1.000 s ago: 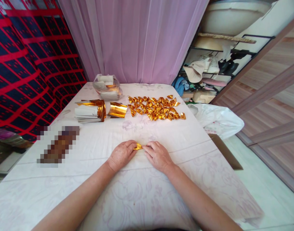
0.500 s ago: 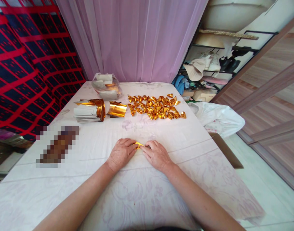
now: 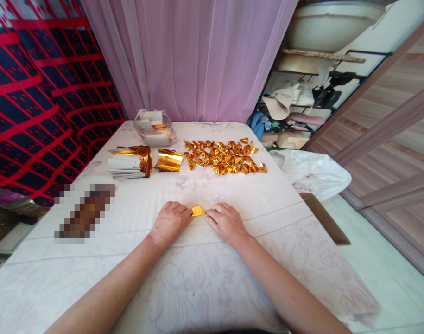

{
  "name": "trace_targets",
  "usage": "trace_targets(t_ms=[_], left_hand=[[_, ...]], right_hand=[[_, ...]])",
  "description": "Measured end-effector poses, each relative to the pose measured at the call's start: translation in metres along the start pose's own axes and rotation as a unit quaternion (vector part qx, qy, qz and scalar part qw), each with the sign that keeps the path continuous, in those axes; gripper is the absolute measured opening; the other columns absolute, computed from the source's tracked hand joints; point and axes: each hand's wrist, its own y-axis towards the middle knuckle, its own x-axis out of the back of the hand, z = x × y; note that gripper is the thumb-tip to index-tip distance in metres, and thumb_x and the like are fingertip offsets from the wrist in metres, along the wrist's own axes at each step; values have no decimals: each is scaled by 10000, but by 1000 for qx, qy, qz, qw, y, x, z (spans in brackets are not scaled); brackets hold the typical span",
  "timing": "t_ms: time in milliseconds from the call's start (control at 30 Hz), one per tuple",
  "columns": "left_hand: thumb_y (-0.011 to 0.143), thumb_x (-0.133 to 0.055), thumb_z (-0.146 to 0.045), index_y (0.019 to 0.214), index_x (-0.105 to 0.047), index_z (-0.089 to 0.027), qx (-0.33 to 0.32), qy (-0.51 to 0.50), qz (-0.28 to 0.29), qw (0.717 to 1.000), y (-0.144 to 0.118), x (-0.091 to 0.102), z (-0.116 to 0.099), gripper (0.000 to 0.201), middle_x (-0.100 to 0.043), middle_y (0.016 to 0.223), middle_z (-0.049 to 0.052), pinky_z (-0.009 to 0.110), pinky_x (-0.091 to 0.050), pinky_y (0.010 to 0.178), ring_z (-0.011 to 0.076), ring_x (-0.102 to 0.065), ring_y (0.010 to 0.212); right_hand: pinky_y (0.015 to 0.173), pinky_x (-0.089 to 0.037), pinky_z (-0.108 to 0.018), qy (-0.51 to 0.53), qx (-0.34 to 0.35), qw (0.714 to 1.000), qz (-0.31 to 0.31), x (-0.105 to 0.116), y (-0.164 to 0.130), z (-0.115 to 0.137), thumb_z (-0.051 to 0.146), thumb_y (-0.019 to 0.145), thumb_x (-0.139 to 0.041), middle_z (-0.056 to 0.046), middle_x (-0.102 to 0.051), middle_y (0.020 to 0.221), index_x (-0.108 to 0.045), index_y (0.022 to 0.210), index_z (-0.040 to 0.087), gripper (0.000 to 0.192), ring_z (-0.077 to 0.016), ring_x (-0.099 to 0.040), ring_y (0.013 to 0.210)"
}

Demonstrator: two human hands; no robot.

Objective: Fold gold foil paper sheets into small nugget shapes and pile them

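A small folded piece of gold foil paper [image 3: 198,211] is stretched between my two hands, low over the table. My left hand [image 3: 171,220] pinches its left end, and my right hand [image 3: 227,222] pinches its right end. The fingertips partly hide both ends. Beyond my hands lie many folded gold foil pieces [image 3: 229,155], spread in a rough patch. To their left is a short stack of gold foil sheets [image 3: 169,160], beside a larger bundle of foil-and-white paper sheets [image 3: 130,162].
A clear plastic bag of paper [image 3: 153,127] stands at the table's far left. The table [image 3: 142,278] has a pale floral cover. A blurred-out object [image 3: 85,213] lies at the left. Off the right edge are a white plastic bag [image 3: 316,171] and a shelf [image 3: 295,102].
My hands have moved slightly apart, my left one a little leftward. More of the gold foil paper shows between them now, as a wider, rounded shape. The camera view has shifted slightly.
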Motion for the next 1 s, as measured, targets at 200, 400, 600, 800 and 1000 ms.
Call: trace_targets(t_ms=[200, 400, 600, 800, 1000], left_hand=[[939, -528, -232, 864, -675, -182, -3, 44, 23, 999, 4, 3, 0, 173, -674, 760, 46, 353, -375, 698, 216, -603, 747], [962, -495, -312, 966, -695, -209, 44, -4, 54, 998, 7, 7, 2, 224, -705, 852, 46, 335, -398, 719, 210, -634, 806], [978, -434, -361, 970, -707, -237, 106, -35, 92, 989, 11, 15, 3, 300, -729, 863, 47, 335, -424, 724, 221, -659, 809], [930, -491, -335, 932, -718, -237, 193, -127, 63, 971, 17, 18, 2, 248, -738, 897, 31, 289, -439, 706, 203, -666, 824], [849, -553, -270, 985, -719, -255, 266, -239, 48, 933, 21, 12, -1, 215, -742, 987, -8, 250, -467, 736, 168, -668, 842]], right_hand=[[770, -433, -275, -19, -20, 1000, 3, -2, 14, 4, 314, 919, -596, -39, -659, 898, -703, 909, 210, 150, -175, -589, 870], [797, -431, -252, 14, -36, 999, 1, -4, 15, 3, 294, 962, -527, -29, -687, 928, -706, 982, 230, 191, -157, -610, 896], [742, -421, -233, 50, -61, 997, -10, -1, 19, 6, 256, 942, -531, -20, -713, 879, -719, 905, 226, 194, -148, -632, 854], [674, -403, -220, 113, -116, 986, -42, -2, 25, 9, 242, 886, -568, -12, -727, 802, -727, 811, 235, 176, -139, -646, 759], [620, -397, -217, 172, -174, 968, -54, -7, 25, 8, 270, 862, -583, -3, -732, 775, -733, 811, 243, 161, -131, -635, 666]])
